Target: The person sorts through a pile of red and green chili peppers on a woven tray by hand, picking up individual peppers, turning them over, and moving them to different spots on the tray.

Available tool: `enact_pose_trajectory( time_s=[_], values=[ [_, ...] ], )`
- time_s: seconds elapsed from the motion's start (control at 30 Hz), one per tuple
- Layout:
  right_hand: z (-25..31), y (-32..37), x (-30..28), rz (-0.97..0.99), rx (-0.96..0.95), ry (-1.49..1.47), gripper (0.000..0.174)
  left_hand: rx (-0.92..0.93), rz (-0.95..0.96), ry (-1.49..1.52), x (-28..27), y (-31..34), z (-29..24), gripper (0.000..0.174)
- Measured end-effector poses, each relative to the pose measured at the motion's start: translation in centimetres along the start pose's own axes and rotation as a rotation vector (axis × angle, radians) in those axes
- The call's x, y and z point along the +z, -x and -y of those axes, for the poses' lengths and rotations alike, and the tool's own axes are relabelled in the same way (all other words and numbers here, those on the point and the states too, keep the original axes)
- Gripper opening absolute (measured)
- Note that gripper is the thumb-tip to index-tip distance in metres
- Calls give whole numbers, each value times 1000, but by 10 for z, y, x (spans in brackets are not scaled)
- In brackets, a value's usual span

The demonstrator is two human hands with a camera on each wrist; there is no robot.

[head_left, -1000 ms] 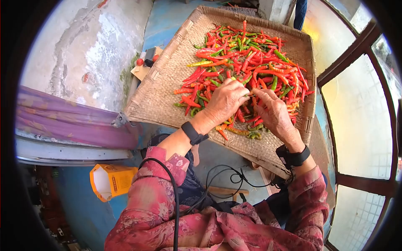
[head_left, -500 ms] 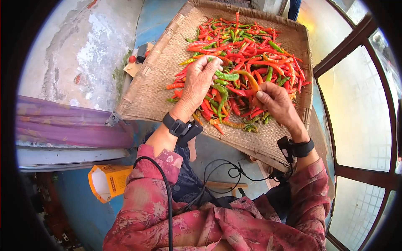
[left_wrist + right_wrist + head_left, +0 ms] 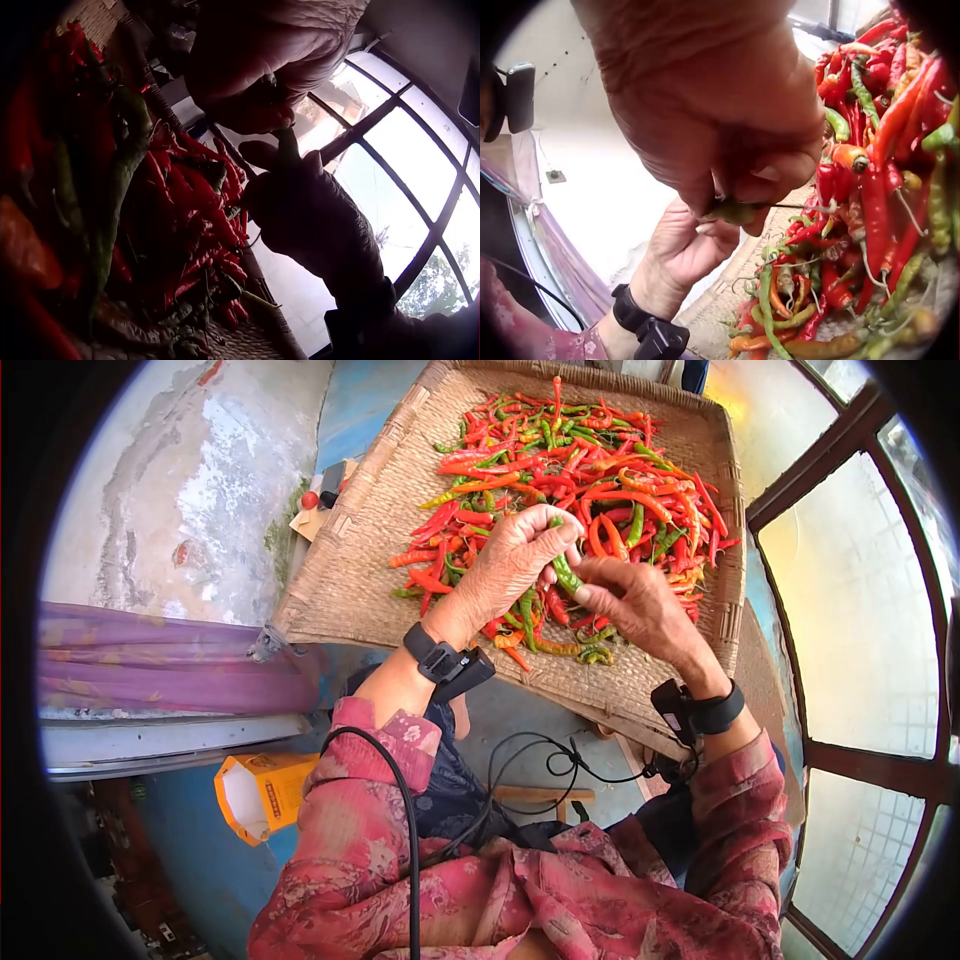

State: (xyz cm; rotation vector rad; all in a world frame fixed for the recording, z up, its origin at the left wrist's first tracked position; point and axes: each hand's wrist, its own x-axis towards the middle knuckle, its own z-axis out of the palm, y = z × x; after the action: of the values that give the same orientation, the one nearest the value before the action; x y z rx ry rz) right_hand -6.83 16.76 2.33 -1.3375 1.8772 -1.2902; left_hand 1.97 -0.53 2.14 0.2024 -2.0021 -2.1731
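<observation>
A green chili (image 3: 563,566) is held between both hands above the heap of red, orange and green chilies (image 3: 600,470). The left hand (image 3: 520,555) grips its upper end with curled fingers. At its lower end the right hand (image 3: 645,605) pinches it between thumb and fingers. In the left wrist view the green chili (image 3: 288,146) spans the two hands. The right wrist view has the right hand (image 3: 720,112) over the green chili (image 3: 733,211), a thin stem sticking out beside the fingers, and the left hand (image 3: 686,251) beyond.
The chilies lie in a large woven tray (image 3: 345,575). A yellow-orange box (image 3: 275,792) stands on the floor at lower left. Black cable (image 3: 410,830) runs over the left sleeve and near the lap. Framed window panes (image 3: 860,620) line the right side, a purple cloth (image 3: 170,660) the left.
The right hand had a yellowish-orange chili half a second ago; that chili is no longer in it. The hands have come together, and the right now pinches the green chili with the left.
</observation>
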Motion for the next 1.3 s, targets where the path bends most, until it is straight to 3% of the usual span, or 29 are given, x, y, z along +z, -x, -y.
enact_pose_trajectory(
  time_s=[0.03,0.1,0.17,0.2,0.23,0.3,0.33,0.4,0.5,0.53,0.57,0.63,0.7,0.73,0.83,0.87,0.9,0.97,1.03,1.23,1.3],
  values=[
    [3,0,1,104,45,-16,30,2,24,11,3,-1,1,25],
    [8,1,-2,124,43,14,31,25,0,34,1,-4,10,23],
    [6,0,-15,305,95,110,28,30,-129,87,-6,-9,15,23],
    [10,3,-22,278,131,75,28,68,-202,7,-9,-11,16,20],
    [6,3,-31,211,156,71,30,73,-203,9,-11,-13,17,20],
    [14,2,-48,-7,261,-65,29,237,-204,-773,-14,-16,24,17],
    [7,-1,-50,-143,192,-268,29,427,-141,-959,-11,-18,32,19],
    [5,-9,-48,-440,129,-630,34,536,-27,-1326,-2,-9,43,19],
    [-18,-9,-43,-515,135,-569,37,510,17,-1505,5,-7,44,17],
    [-17,-5,-39,-477,134,-383,38,460,31,-1555,6,-7,43,15],
    [-19,-2,-37,-364,142,-260,35,461,33,-1552,5,-7,42,15],
    [-23,3,-22,-312,-74,273,29,529,41,-1394,4,-6,36,14],
    [-21,3,-11,-172,-137,353,22,608,37,-1319,7,-6,37,11],
    [-16,5,-8,-48,12,358,28,555,92,-1262,10,-4,38,10],
    [-13,5,-3,-62,39,399,25,514,140,-1110,12,1,28,9],
    [-11,6,-3,-67,64,356,22,414,134,-1016,9,1,27,11],
    [-11,6,-2,-63,63,353,22,314,127,-922,7,0,25,13],
    [-10,6,0,-97,-40,301,19,354,111,-857,1,1,20,16],
    [-10,6,1,-102,-23,264,18,175,188,-657,-1,6,2,15],
    [-14,-2,-11,-115,109,98,13,184,14,-470,-19,-2,8,15],
    [-11,-4,-23,-186,25,-45,14,240,-179,-334,-25,-7,11,16]
  ],
)
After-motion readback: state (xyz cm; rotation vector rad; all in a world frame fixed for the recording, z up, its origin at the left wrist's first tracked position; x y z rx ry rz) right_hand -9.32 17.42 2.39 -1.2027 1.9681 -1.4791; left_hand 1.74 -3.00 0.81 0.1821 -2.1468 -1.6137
